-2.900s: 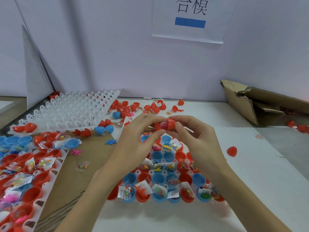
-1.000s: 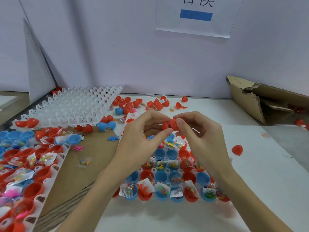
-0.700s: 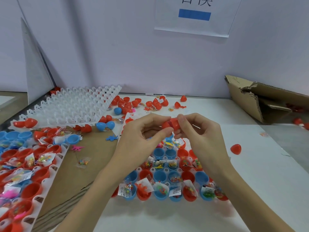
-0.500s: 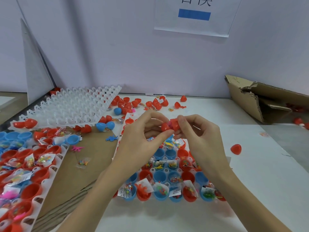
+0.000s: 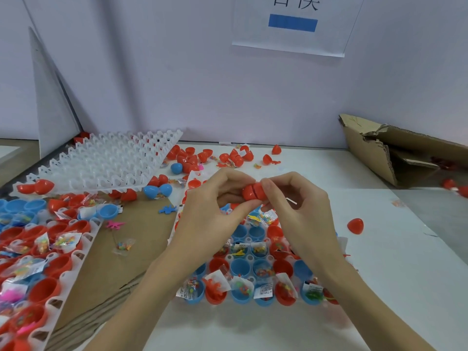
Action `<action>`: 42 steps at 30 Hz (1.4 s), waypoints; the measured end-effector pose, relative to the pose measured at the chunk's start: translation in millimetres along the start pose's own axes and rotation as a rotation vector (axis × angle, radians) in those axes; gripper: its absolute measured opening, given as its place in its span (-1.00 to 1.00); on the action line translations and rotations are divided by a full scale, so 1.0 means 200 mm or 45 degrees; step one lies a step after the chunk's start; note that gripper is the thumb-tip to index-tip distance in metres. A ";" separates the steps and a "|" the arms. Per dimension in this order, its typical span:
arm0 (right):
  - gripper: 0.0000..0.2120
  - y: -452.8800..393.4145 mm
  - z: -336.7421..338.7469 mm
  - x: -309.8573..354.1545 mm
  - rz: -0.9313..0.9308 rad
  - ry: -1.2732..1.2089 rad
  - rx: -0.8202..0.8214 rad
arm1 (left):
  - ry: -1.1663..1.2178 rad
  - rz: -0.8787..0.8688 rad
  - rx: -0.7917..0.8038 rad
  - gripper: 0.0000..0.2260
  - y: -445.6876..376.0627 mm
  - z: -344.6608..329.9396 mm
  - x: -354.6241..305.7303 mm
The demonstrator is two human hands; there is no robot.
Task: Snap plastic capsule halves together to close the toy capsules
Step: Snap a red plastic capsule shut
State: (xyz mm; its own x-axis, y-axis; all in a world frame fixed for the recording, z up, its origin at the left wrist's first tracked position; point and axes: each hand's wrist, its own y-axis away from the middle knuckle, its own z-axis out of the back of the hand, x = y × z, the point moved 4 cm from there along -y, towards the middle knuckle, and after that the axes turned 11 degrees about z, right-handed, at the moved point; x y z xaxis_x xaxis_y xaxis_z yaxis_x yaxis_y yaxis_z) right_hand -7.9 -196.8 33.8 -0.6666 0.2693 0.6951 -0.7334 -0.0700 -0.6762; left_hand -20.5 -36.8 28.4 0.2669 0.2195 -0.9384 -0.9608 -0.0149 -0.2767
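You hold one red capsule (image 5: 254,192) in the air above the far edge of the white tray (image 5: 253,252), its two halves pushed together with a thin dark seam showing between them. Whether that seam has clicked fully home you cannot tell from here; it looks close to seated.

Your left hand (image 5: 215,206) curls around the capsule's left half, thumb beneath and fingers over the top. Your right hand (image 5: 298,206) pinches the right half, with the index finger on top and the thumb hidden below. Both sets of fingers are closed tight on the plastic, and the capsule sits squarely between the two sets of fingertips.

Most of the work is left, by the look of it. The tray under your hands carries rows of open blue and red halves, many with small bagged toys in them, none yet capped. A second tray (image 5: 38,262) to the left of the white tray is also full of open, loaded halves. Beyond the white tray, loose red halves (image 5: 202,155) lie scattered on the counter (image 5: 379,262), and one red piece (image 5: 355,225) sits alone to the tray's right. An upturned empty tray (image 5: 101,163) lies beyond and to the left.
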 end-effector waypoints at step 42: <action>-0.80 -0.01 0.02 0.03 -0.283 -0.378 -0.048 | 0.324 0.214 0.060 -0.76 -0.03 0.06 0.02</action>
State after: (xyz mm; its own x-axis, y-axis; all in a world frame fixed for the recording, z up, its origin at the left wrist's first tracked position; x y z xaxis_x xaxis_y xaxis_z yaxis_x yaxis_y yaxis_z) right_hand -11.9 -199.1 40.2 -0.5053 -0.0167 0.8628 -0.8629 -0.0044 -0.5054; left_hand -15.4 -24.6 28.9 0.1081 -0.0334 -0.9936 -0.9939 0.0163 -0.1087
